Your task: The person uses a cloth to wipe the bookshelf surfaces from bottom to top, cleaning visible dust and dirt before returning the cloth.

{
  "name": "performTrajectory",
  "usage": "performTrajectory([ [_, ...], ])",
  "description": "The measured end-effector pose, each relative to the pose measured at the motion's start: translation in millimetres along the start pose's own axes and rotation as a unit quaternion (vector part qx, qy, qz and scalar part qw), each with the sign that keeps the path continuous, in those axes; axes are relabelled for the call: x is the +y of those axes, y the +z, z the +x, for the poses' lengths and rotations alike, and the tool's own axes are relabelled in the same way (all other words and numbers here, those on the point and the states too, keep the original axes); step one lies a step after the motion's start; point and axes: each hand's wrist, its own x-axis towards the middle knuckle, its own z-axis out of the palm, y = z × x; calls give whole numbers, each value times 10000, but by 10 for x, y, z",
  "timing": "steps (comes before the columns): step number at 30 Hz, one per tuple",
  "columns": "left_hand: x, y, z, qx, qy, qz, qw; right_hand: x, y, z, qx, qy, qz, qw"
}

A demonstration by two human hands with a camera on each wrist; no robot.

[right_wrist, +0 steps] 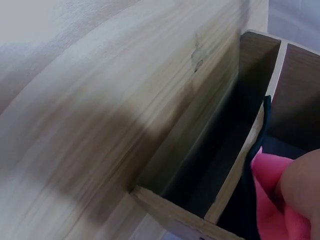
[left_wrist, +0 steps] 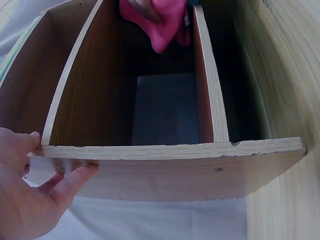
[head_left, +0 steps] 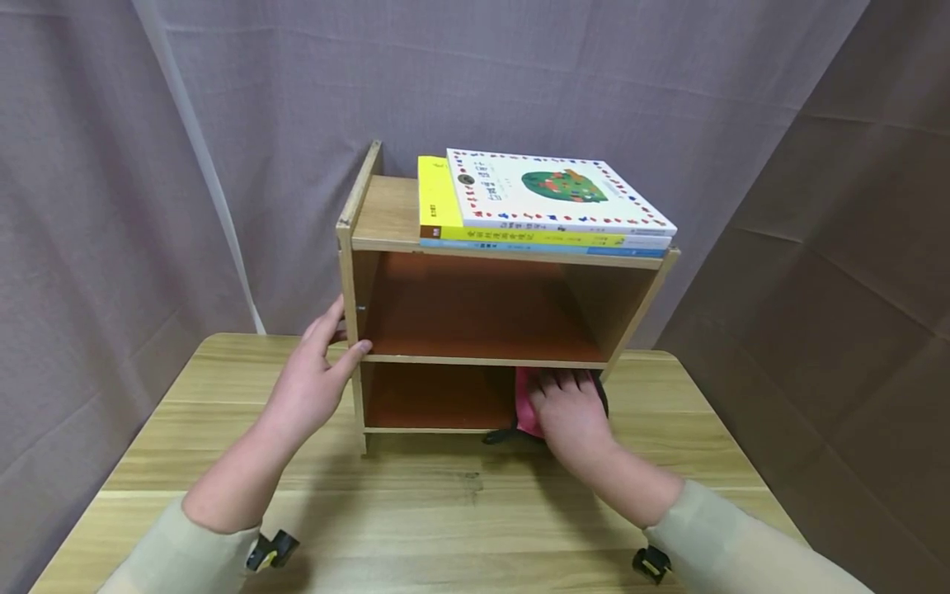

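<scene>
A small wooden shelf (head_left: 482,360) with reddish-brown boards stands on the table. My left hand (head_left: 308,388) grips its left side panel, the thumb at the front edge and the fingers around the outer face, as the left wrist view also shows. My right hand (head_left: 575,421) reaches into the right end of the lower compartment. It holds a pink cloth (head_left: 526,404) with dark edging, bunched beneath the fingers; its dark corner hangs over the bottom board's front edge. The fingertips are partly hidden under the middle board. In the right wrist view the pink cloth (right_wrist: 270,170) lies against the hand.
Several books (head_left: 549,202) lie stacked on the shelf's top board, toward the right. The wood-grain table (head_left: 445,520) extends around the shelf. Grey curtains (head_left: 297,99) hang behind and on both sides. A small black clip-like device (head_left: 273,550) sits at the left sleeve.
</scene>
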Motion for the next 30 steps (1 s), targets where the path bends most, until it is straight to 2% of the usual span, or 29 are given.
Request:
performTrajectory([
  [8, 4, 5, 1, -17, -16, -23, 10000, -67, 37, 33, 170, 357, 4, 9992],
  [13, 0, 10, 6, 25, 4, 12, 10000, -112, 63, 48, 205, 581, 278, 9977],
  [21, -3, 20, -5, 27, 0, -11, 10000, -204, 202, -26, 52, 700, 569, 9959],
  [30, 7, 14, -20, -25, -42, 6, 10000, -267, 277, -87, -332, 723, 876, 9930],
])
